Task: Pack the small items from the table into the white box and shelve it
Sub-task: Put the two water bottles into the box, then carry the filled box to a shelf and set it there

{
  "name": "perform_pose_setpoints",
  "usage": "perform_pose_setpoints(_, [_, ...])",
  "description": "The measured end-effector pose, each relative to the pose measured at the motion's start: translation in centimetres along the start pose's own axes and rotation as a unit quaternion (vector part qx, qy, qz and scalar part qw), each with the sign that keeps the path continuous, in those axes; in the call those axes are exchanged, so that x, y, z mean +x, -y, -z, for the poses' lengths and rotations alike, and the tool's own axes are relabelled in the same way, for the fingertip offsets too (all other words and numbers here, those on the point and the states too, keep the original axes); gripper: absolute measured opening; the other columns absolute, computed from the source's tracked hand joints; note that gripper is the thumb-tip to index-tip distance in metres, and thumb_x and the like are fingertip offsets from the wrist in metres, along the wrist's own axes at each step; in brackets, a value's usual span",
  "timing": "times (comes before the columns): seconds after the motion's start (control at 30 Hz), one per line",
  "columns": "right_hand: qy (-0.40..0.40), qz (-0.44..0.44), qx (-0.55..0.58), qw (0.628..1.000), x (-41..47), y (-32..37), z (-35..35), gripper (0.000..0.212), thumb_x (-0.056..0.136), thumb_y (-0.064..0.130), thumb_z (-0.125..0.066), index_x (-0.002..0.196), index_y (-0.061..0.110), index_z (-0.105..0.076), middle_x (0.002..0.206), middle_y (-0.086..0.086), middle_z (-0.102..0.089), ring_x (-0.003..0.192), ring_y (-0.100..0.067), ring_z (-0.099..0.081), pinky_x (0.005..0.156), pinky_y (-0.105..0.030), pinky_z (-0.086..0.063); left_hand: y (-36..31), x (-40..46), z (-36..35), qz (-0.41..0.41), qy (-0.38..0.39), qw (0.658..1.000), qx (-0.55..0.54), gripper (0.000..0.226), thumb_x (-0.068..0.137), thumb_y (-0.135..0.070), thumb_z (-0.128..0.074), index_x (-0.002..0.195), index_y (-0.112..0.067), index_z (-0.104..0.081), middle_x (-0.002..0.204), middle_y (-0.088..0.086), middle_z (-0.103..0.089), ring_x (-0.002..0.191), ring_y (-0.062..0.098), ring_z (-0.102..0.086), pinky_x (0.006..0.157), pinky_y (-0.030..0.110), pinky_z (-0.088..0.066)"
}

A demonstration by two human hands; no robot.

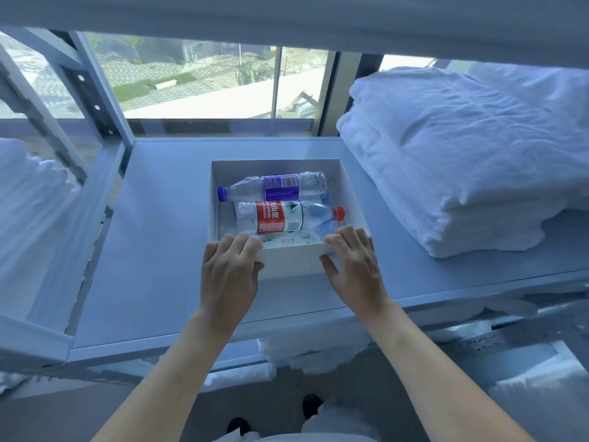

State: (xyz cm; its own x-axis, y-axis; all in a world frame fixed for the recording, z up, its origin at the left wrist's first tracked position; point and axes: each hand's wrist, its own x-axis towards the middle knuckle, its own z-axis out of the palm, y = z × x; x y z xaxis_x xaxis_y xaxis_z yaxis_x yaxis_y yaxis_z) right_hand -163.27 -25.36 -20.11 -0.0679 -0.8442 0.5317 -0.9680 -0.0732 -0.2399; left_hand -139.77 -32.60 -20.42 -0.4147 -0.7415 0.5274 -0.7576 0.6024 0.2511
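The white box point(291, 261) rests on the pale blue shelf point(153, 237), near its middle. Inside lie a clear bottle with a blue cap and purple label point(274, 186), a clear bottle with a red cap and red label point(287, 216), and a pale pack printed "Face" point(288, 240) against the near wall. My left hand point(228, 272) grips the box's near left corner, fingers hooked over the rim. My right hand point(352, 264) holds the near right corner the same way, thumb on the front wall.
A stack of folded white bedding point(462, 154) fills the shelf's right side, close to the box. More white linen point(28, 212) lies left, beyond the metal upright point(95, 100). A window is behind. An upper shelf hangs overhead; towels sit below.
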Motion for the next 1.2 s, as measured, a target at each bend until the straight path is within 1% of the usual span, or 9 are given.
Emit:
perform_pose_setpoints(0.1, [0.013, 0.005, 0.011, 1.0, 0.5, -0.3, -0.1, 0.038, 0.07, 0.003, -0.087, 0.1, 0.01, -0.065, 0.102, -0.004, -0.059, 0.096, -0.028, -0.054, 0.083, -0.036, -0.042, -0.3, 0.0, 0.0, 0.015, -0.002, 1.0, 0.003, 0.042, 0.064, -0.011, -0.092, 0.093, -0.017, -0.062, 0.092, -0.004, -0.066, 0.083, 0.025, -0.058, 0.077, 0.034, -0.035])
perform_pose_setpoints(0.2, [0.021, 0.021, 0.023, 0.999, 1.0, -0.8, -0.3, 0.039, 0.066, 0.001, -0.089, 0.095, 0.01, -0.064, 0.098, -0.003, -0.059, 0.093, -0.028, -0.055, 0.08, -0.035, -0.039, -0.9, -0.1, 0.0, 0.037, -0.004, 0.999, 0.007, 0.042, 0.064, -0.01, -0.092, 0.093, -0.017, -0.063, 0.092, -0.004, -0.067, 0.083, 0.025, -0.059, 0.077, 0.035, -0.036])
perform_pose_setpoints(0.37, [0.03, 0.083, 0.05, 0.995, 1.7, -2.4, -0.4, 0.038, 0.068, 0.004, -0.086, 0.098, 0.011, -0.064, 0.1, -0.003, -0.058, 0.094, -0.027, -0.053, 0.081, -0.036, -0.039, -1.9, -0.9, 0.1, 0.065, -0.013, 0.997, 0.028, 0.043, 0.065, -0.013, -0.091, 0.095, -0.019, -0.062, 0.096, -0.005, -0.067, 0.086, 0.024, -0.059, 0.079, 0.034, -0.037])
perform_pose_setpoints(0.5, [0.037, 0.129, 0.068, 0.989, 2.5, -3.5, -0.7, 0.034, 0.069, 0.007, -0.084, 0.097, 0.011, -0.064, 0.099, -0.004, -0.059, 0.093, -0.027, -0.054, 0.081, -0.035, -0.038, -3.6, -1.6, -0.1, 0.116, -0.03, 0.991, 0.056, 0.044, 0.063, -0.013, -0.092, 0.095, -0.019, -0.063, 0.097, -0.004, -0.069, 0.088, 0.025, -0.061, 0.079, 0.034, -0.037])
perform_pose_setpoints(0.67, [0.045, 0.188, 0.112, 0.975, 3.7, -5.3, -1.3, 0.034, 0.07, 0.007, -0.083, 0.098, 0.011, -0.065, 0.1, -0.003, -0.06, 0.094, -0.025, -0.051, 0.083, -0.035, -0.039, -6.7, -2.9, -0.4, 0.184, -0.061, 0.976, 0.1, 0.044, 0.062, -0.012, -0.094, 0.095, -0.017, -0.064, 0.095, -0.002, -0.07, 0.087, 0.025, -0.059, 0.077, 0.032, -0.033])
perform_pose_setpoints(0.87, [0.063, 0.255, 0.169, 0.95, 4.5, -6.5, -2.3, 0.034, 0.071, 0.009, -0.082, 0.098, 0.014, -0.063, 0.1, -0.001, -0.057, 0.093, -0.023, -0.049, 0.085, -0.033, -0.036, -11.2, -4.9, -0.1, 0.264, -0.077, 0.949, 0.151, 0.041, 0.064, -0.014, -0.093, 0.095, -0.016, -0.066, 0.095, -0.001, -0.07, 0.089, 0.027, -0.061, 0.078, 0.036, -0.036])
perform_pose_setpoints(1.07, [0.069, 0.298, 0.215, 0.928, 3.7, -5.7, -2.0, 0.03, 0.071, 0.008, -0.082, 0.095, 0.012, -0.064, 0.096, -0.003, -0.059, 0.091, -0.026, -0.051, 0.085, -0.034, -0.036, -13.2, -6.8, 1.2, 0.306, -0.084, 0.931, 0.178, 0.036, 0.065, -0.016, -0.092, 0.088, -0.016, -0.065, 0.087, -0.005, -0.067, 0.083, 0.026, -0.061, 0.074, 0.037, -0.038])
perform_pose_setpoints(1.2, [0.076, 0.336, 0.224, 0.912, 2.5, -4.3, -1.0, 0.028, 0.072, 0.006, -0.082, 0.095, 0.009, -0.066, 0.095, -0.005, -0.06, 0.089, -0.031, -0.058, 0.083, -0.038, -0.041, -14.2, -9.1, 2.3, 0.322, -0.092, 0.92, 0.203, 0.036, 0.066, -0.016, -0.092, 0.086, -0.017, -0.062, 0.086, -0.006, -0.065, 0.082, 0.024, -0.059, 0.072, 0.036, -0.037])
